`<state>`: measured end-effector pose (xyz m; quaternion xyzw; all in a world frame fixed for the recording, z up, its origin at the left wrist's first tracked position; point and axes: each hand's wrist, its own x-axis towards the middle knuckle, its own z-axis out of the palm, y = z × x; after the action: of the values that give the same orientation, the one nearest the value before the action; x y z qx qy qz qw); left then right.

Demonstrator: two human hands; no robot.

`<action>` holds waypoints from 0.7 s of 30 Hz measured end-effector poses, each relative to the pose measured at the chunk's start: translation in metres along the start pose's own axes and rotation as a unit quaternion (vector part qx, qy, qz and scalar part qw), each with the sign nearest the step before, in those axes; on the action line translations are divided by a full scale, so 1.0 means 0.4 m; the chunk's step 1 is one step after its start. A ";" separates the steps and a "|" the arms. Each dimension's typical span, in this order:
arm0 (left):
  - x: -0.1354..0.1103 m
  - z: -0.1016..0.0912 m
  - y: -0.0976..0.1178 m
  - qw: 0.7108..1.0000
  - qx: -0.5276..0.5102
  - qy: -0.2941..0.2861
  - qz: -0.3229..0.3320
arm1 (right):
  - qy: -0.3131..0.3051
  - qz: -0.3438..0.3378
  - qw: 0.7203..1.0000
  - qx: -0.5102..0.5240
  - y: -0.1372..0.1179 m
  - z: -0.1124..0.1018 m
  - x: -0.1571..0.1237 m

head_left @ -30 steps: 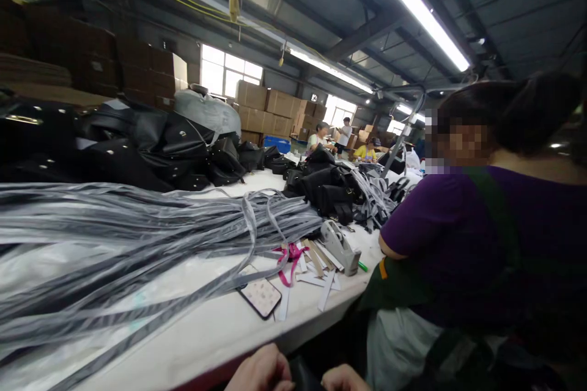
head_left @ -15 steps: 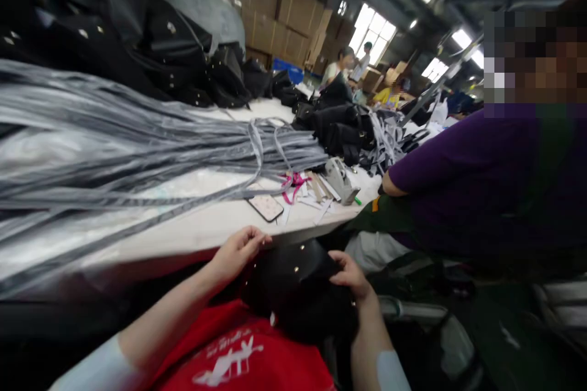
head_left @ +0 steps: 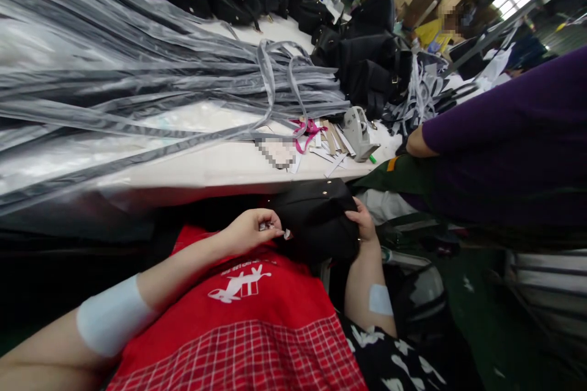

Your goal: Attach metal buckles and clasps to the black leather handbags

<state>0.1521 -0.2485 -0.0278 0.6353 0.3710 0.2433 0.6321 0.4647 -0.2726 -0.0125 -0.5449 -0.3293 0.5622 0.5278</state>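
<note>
A black bag (head_left: pixel 316 217) with small gold-coloured studs lies across my lap, against the table's front edge. My right hand (head_left: pixel 364 220) grips its right edge, thumb on top. At the bag's left side my left hand (head_left: pixel 257 229) is closed, fingers curled around small shiny pieces (head_left: pixel 266 226) too small to name. Just past its fingertips a small whitish bit (head_left: pixel 287 234) shows against the black material; whether the fingers touch it I cannot tell. The bag's underside is hidden.
Long plastic-wrapped grey strips (head_left: pixel 183 82) spread over the white table (head_left: pixel 202 165). A phone (head_left: pixel 277 153), pink ribbon (head_left: pixel 308 131), paper strips and a grey tape dispenser (head_left: pixel 360 134) lie near its edge. Black bags (head_left: pixel 367 67) pile behind. A co-worker's purple sleeve (head_left: pixel 509 116) is close on the right.
My view has tipped downward. My left hand has moved from the bag's upper left corner down to its left side, beside the whitish bit. My right hand still holds the right edge.
</note>
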 end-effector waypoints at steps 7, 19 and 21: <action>0.000 0.055 -0.016 0.982 0.161 0.093 0.037 | 0.001 0.007 1.000 0.004 0.009 -0.012 0.002; 0.034 0.084 -0.071 0.971 -0.158 0.045 -0.174 | 0.003 0.007 1.000 -0.003 0.020 -0.009 0.003; 0.028 0.075 -0.058 0.968 -0.185 0.046 -0.164 | 0.030 0.003 1.000 -0.006 0.018 -0.016 0.009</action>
<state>0.1784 -0.2603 -0.0548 0.4258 0.4471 0.2295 0.7524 0.4698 -0.2721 -0.0215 -0.5655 -0.3157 0.5451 0.5324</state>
